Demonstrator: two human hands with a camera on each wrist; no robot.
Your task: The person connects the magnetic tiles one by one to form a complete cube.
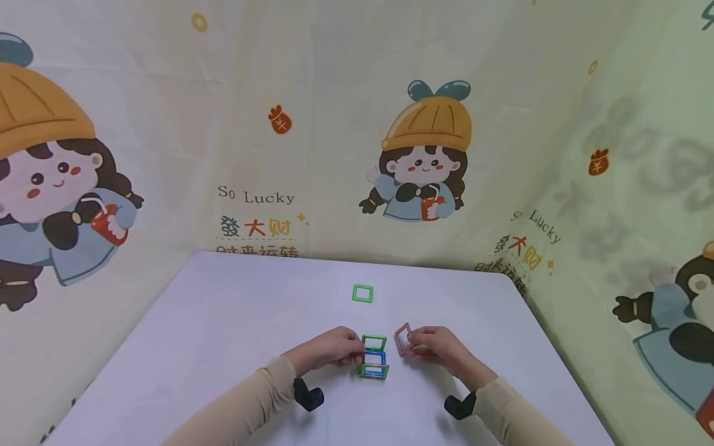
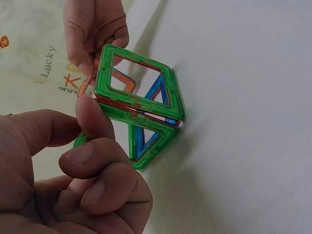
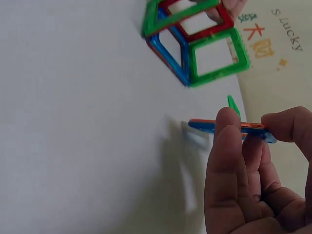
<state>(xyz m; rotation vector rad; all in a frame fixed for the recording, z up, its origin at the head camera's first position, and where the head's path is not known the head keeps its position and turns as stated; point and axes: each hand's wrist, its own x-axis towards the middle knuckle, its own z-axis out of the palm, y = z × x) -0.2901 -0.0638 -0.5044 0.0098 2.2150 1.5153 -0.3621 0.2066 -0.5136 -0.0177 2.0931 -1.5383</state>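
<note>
My left hand [image 1: 334, 348] grips the left side of a small structure of square magnetic tiles, fingertips at its edge. Green tiles [image 2: 102, 73] form its two ends, a blue tile [image 3: 185, 53] stands between them, and a red tile [image 3: 227, 18] is on the side by the left fingers. To the right of it, my right hand [image 1: 437, 348] pinches a single orange magnetic tile [image 1: 398, 345] between thumb and fingers. Seen edge-on in the right wrist view, this tile has a blue underside. A gap separates it from the structure.
Another green square tile [image 1: 362, 301] lies flat on the white table [image 1: 251, 297], farther back beyond the structure. Printed cloth [image 1: 334, 155] hangs behind the table and along both sides. Dark wrist mounts [image 1: 308, 396] sit under both forearms.
</note>
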